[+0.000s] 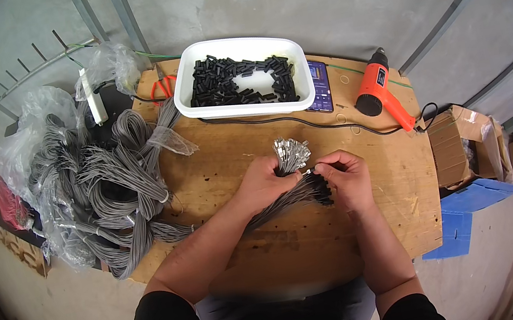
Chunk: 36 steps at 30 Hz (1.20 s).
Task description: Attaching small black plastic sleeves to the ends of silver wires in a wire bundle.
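My left hand (262, 185) is closed round a bundle of thin grey wires, whose silvery metal terminals (292, 154) fan out above the fist. Thumb and fingertips of my right hand (346, 177) pinch the end of one wire, where a small shiny terminal (307, 172) shows between the two hands. Below them, more grey wires (284, 204) run across the table, and black sleeves (323, 191) cover their ends beside my right palm. Part of these sleeves is hidden by the right hand.
A white tub (248, 112) of short black tubes stands at the back of the wooden table (216, 160). Behind my left arm lie coiled grey wire bundles (117, 176) and clear plastic. An orange heat gun (381, 92) rests at right, near an open cardboard box (458, 146). A black cable (305, 126) crosses the table.
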Motion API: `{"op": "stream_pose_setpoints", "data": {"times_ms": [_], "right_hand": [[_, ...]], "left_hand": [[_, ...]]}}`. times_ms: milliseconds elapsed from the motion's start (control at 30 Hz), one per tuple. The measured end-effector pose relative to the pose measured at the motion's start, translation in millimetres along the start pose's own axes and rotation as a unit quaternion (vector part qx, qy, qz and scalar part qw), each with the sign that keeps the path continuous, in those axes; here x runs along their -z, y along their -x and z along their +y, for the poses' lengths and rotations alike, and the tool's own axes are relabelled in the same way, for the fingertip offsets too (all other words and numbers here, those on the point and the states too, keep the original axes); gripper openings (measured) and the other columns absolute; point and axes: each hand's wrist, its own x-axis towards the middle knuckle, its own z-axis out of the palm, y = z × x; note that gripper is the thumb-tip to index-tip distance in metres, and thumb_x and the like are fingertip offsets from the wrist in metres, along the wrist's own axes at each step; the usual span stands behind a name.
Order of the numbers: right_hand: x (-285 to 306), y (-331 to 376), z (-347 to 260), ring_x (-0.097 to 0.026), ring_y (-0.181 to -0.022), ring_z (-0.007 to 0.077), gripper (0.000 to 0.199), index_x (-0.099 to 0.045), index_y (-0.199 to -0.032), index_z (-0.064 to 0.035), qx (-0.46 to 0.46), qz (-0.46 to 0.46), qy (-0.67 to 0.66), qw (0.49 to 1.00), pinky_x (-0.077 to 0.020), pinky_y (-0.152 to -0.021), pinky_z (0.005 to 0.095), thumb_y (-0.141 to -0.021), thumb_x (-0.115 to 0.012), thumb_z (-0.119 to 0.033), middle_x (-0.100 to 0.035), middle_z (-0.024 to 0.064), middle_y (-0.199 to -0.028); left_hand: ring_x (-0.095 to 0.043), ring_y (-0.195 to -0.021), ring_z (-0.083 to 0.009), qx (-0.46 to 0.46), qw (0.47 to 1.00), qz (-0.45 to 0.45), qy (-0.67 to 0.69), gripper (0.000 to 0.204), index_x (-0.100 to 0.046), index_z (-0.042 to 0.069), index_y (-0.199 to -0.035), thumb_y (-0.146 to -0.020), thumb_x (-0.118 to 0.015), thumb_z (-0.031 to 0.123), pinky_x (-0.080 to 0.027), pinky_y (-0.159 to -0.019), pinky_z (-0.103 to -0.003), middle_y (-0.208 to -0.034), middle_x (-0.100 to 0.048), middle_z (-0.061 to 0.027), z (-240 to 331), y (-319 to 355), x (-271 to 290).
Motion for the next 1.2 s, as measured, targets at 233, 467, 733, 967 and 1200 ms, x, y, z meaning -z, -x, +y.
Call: {"op": "stream_pose_setpoints", "data": {"times_ms": [233,467,733,967,1200], "right_hand": [[-0.1,-0.4,2.1,-0.059,-0.070,0.0060,0.008,-0.071,-0.094,0.0015,-0.010,-0.008,-0.004,1.000,-0.0482,-0.064,0.0205,-0.086,-0.073,0.002,-0.070,0.0031,-0.083],[2.3,-2.6,1.4,-0.053,-0.060,0.0030,0.005,-0.069,-0.091,-0.0002,-0.017,0.006,-0.034,0.999,-0.0402,-0.053,0.0184,-0.087,-0.073,-0.001,-0.069,0.0034,-0.079],[13.1,-7.7,1.1,-0.040,-0.051,0.0045,0.011,-0.066,-0.098,-0.0001,-0.095,-0.049,-0.177,0.978,-0.0298,-0.046,0.0194,-0.093,-0.067,-0.010,-0.070,0.0088,-0.081],[18.3,-7.3,0.8,-0.040,-0.051,0.0052,0.015,-0.064,-0.101,0.0010,-0.144,-0.094,-0.231,0.958,-0.0308,-0.046,0.0191,-0.095,-0.067,-0.012,-0.070,0.0101,-0.083],[15.3,-5.8,1.6,-0.041,-0.051,0.0049,0.015,-0.065,-0.101,0.0007,-0.146,-0.103,-0.199,0.964,-0.0317,-0.046,0.0188,-0.095,-0.067,-0.013,-0.070,0.0098,-0.083]], "left_hand": [[-0.054,-0.072,-0.0029,-0.011,0.999,0.004,-0.051,0.013,-0.070,0.000,-0.094,-0.086,-0.072,0.009,-0.047,-0.063,-0.023,-0.079,-0.065,0.0028,4.3,2.0,-1.1],[-0.056,-0.068,-0.0043,0.017,0.999,-0.026,-0.016,0.011,-0.069,-0.001,-0.093,-0.088,-0.073,0.009,-0.047,-0.061,-0.022,-0.075,-0.064,0.0014,-1.6,0.7,3.7],[-0.056,-0.064,-0.0048,0.008,0.999,-0.008,0.041,0.016,-0.070,-0.001,-0.087,-0.088,-0.074,0.014,-0.046,-0.057,-0.024,-0.069,-0.064,0.0004,-6.6,-0.2,0.9],[-0.054,-0.069,-0.0034,-0.009,0.999,-0.002,0.031,0.014,-0.071,-0.001,-0.092,-0.086,-0.074,0.012,-0.047,-0.060,-0.024,-0.074,-0.064,0.0026,-1.1,2.5,-1.2],[-0.054,-0.070,-0.0034,0.005,1.000,-0.014,0.010,0.014,-0.072,-0.001,-0.093,-0.086,-0.075,0.010,-0.047,-0.061,-0.024,-0.075,-0.065,0.0028,4.4,3.8,0.2]]}}
